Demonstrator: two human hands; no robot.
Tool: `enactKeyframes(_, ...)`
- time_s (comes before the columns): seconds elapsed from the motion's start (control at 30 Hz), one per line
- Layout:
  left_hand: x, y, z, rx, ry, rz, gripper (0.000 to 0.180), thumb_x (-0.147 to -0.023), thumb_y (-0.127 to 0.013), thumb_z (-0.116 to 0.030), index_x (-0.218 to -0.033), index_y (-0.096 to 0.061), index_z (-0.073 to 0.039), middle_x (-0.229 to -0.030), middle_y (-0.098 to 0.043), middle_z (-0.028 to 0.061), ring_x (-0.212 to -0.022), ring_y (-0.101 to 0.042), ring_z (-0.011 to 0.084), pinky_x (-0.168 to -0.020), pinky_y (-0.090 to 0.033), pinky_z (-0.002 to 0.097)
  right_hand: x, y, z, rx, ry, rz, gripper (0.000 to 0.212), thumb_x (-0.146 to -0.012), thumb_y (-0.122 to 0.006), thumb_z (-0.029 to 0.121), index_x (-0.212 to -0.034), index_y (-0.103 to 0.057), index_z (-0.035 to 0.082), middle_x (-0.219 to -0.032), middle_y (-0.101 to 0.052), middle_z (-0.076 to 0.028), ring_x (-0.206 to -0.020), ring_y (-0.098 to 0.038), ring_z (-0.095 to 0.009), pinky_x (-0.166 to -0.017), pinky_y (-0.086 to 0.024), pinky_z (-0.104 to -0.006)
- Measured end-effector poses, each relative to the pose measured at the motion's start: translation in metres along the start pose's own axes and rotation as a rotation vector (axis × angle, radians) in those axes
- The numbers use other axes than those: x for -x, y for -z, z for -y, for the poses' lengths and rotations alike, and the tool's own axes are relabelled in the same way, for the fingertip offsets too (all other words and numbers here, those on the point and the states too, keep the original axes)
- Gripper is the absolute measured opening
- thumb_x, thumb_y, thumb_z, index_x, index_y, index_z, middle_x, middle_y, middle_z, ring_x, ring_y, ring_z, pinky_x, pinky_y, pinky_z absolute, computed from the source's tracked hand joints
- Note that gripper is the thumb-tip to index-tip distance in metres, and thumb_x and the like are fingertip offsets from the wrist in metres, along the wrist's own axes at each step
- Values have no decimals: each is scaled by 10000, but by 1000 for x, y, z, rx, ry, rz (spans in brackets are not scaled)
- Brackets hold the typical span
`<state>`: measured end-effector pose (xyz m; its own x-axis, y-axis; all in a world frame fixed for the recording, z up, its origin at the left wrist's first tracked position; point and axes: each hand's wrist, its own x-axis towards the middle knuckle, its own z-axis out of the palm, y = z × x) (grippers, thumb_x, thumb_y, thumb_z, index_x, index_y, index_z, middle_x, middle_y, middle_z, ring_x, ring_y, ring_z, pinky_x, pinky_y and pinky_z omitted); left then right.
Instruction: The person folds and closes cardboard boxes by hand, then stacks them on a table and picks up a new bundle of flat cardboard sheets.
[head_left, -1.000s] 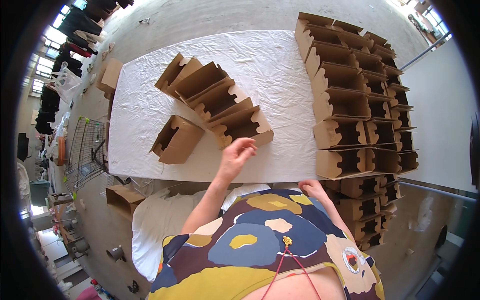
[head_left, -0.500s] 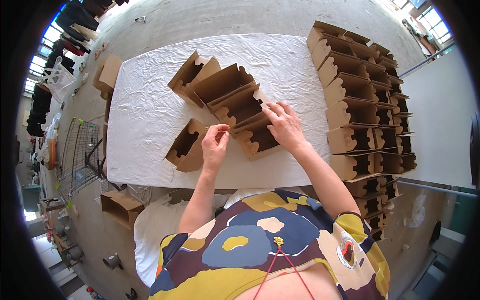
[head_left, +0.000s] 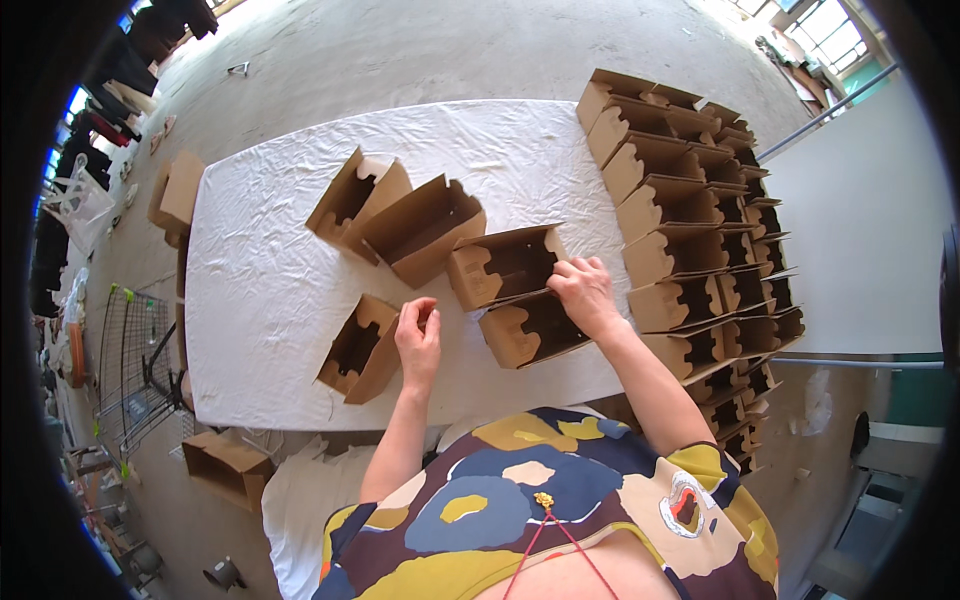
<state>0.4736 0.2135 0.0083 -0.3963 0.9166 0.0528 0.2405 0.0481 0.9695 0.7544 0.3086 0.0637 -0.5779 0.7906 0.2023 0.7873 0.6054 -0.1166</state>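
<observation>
A white-clothed table (head_left: 270, 300) stands on a sunlit grey concrete floor (head_left: 420, 50), windows (head_left: 815, 20) beyond.

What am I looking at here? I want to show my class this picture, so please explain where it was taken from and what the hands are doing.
A wide fisheye camera on a person's head looks down, so straight edges bend. The left hand touches a brown cardboard box lying open on the white-covered table. The right hand grips the edge of another open box, just above a third. Two more boxes lie further back, and a long row of folded boxes lines the right side.
</observation>
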Motion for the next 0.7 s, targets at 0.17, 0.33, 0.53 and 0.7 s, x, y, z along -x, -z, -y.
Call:
enactKeyframes(0.17, 7, -40, 42, -77, 126, 152, 172, -930, -640, -81, -1083, -651, -3, -929, -677, 87, -845, -645, 168, -761, -529, 311, -10, 49, -58, 62, -134, -108, 56, -782, -696, 96, -772, -733, 136, -864, -670, 4, -900, -643, -214, -784, -470, -370)
enactKeyframes(0.33, 7, -73, 76, -235, 186, 323, 173, -915, -630, -75, -1072, -645, -2, -1007, -669, 122, -883, -679, 231, -773, -544, 352, -64, 71, -115, 10, -214, -184, 48, -763, -748, 90, -791, -709, 94, -860, -642, -47, -890, -654, -263, -775, -490, -401)
enactKeyframes(0.53, -30, -94, 58, -309, 70, 374, 232, -872, -676, -88, -1093, -637, -29, -1037, -638, 123, -943, -651, 272, -843, -529, 401, -152, 47, -174, 8, -213, -282, 23, -808, -710, 110, -812, -701, 89, -892, -645, -63, -913, -670, -284, -780, -515, -422)
enactKeyframes(0.7, -21, -100, 145, -775, 63, 593, 368, -790, -770, -193, -1120, -620, -129, -1184, -575, 80, -1166, -522, 337, -958, -470, 480, -223, -13, -220, 28, -173, -315, 81, -815, -628, 69, -761, -684, 91, -877, -639, -80, -912, -667, -292, -790, -532, -429)
